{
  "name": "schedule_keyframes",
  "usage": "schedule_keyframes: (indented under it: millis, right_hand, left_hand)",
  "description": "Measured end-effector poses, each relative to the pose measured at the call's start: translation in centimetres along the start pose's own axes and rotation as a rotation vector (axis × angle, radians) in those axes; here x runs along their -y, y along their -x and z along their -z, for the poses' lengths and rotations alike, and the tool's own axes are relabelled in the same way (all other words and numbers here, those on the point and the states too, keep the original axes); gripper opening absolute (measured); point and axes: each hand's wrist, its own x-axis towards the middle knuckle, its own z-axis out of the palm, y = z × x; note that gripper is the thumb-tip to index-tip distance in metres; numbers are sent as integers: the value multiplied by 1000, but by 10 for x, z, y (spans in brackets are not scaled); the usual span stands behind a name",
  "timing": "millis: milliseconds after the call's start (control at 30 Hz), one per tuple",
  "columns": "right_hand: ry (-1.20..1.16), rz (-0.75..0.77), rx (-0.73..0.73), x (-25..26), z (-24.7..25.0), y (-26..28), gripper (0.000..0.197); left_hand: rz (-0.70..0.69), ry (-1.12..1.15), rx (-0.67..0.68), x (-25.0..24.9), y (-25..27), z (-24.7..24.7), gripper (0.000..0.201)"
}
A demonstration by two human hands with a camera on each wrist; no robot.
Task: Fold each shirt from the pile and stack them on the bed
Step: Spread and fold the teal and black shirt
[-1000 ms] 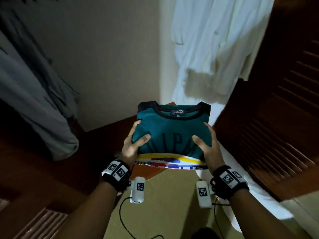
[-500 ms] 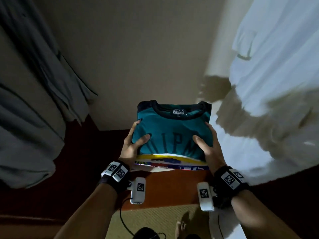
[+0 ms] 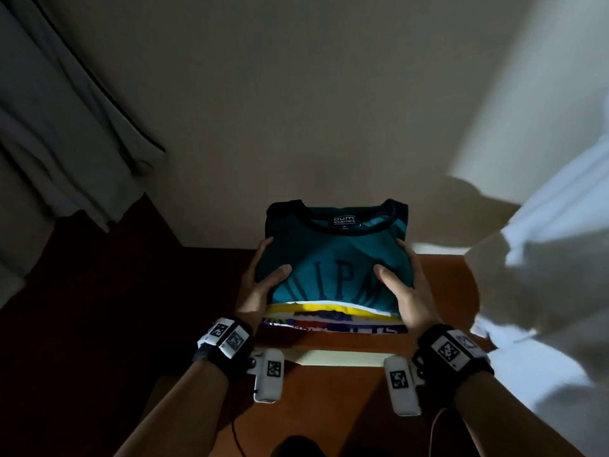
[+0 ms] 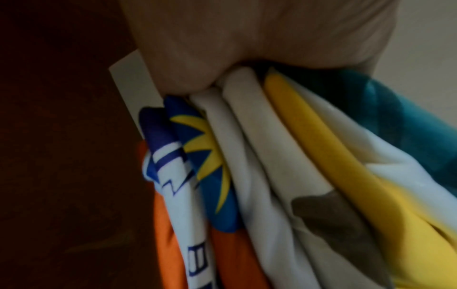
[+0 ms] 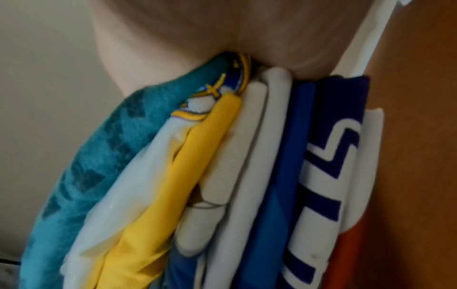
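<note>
I carry a stack of folded shirts in the air between both hands. On top lies a teal shirt with a dark collar and dark letters. Beneath it show yellow, white, blue-and-white and orange layers. My left hand grips the stack's left side, thumb on top and fingers along the edge. My right hand grips the right side the same way. Both wrist views show only the palm heel pressed against the folded edges.
A beige wall stands straight ahead. Grey fabric hangs at the left. White garments hang at the right. Below are a reddish-brown wooden surface and dark floor.
The view has swung left: the louvred wooden door is gone, the wall now fills the centre and the white garments sit further right. Both hands keep the same hold on the stack.
</note>
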Motion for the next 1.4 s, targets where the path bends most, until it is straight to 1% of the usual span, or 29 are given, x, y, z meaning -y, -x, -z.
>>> schedule_keyframes:
  millis: [100, 167, 233, 367, 500, 600, 667, 733, 800, 867, 933, 967, 1067, 1100, 1133, 1200, 1233, 1267, 1333, 1367, 1400]
  right_hand:
    - [32, 27, -2, -54, 5, -27, 69]
    - [26, 44, 2, -92, 10, -45, 67]
    - [22, 64, 2, -125, 14, -61, 65]
    - [3, 100, 22, -170, 20, -96, 64]
    - [-1, 152, -4, -181, 23, -139, 65]
    - [42, 108, -1, -184, 29, -158, 69]
    - [68, 61, -4, -192, 37, -153, 75]
    - [92, 47, -24, -205, 47, -141, 76]
    - [72, 30, -35, -212, 54, -129, 71]
    - [40, 22, -29, -215, 59, -123, 64]
    - [4, 23, -17, -217, 65, -119, 63]
    - [-9, 28, -12, -218, 68, -118, 68]
    - [-36, -2, -14, -220, 76, -117, 108]
    - [-45, -17, -11, -220, 78, -117, 111]
    - [-51, -29, -2, -220, 80, -119, 103]
    - [-75, -54, 9, -218, 82, -123, 81]
    - [-76, -63, 11, -216, 83, -125, 78]
    - [-78, -72, 5, -215, 85, -126, 86]
    - [-73, -82, -17, -212, 90, -126, 121]
    - [-79, -82, -30, -211, 94, -125, 132]
    - [-88, -76, -39, -210, 99, -124, 137]
  left_hand:
    - [1, -10, -20, 54, -26, 12, 68]
    - [-20, -64, -26, 89, -42, 21, 70]
    - [-35, -71, -20, 119, -53, 26, 73]
    - [-74, -52, -15, 165, -82, 31, 69]
    - [-97, -87, -12, 173, -124, 25, 69]
    - [-50, -98, -3, 178, -145, 19, 71]
    - [-12, -102, -2, 192, -139, 18, 74]
    - [7, -122, -16, 207, -123, 16, 68]
    - [28, -148, -27, 218, -111, 16, 61]
    - [41, -168, -14, 222, -107, 16, 64]
    - [48, -164, -7, 223, -103, 14, 68]
    - [44, -165, 1, 225, -102, 13, 68]
    - [35, -165, 21, 227, -93, 4, 64]
    - [42, -164, 20, 228, -91, 1, 61]
    - [47, -166, 19, 228, -90, 0, 58]
    - [55, -196, 22, 227, -92, 0, 59]
    - [63, -221, 29, 226, -94, 0, 63]
    - [70, -237, 41, 225, -95, -1, 66]
    - [85, -237, 78, 224, -99, -6, 69]
    - [78, -227, 87, 223, -99, -12, 71]
    - [60, -216, 90, 224, -99, -16, 73]
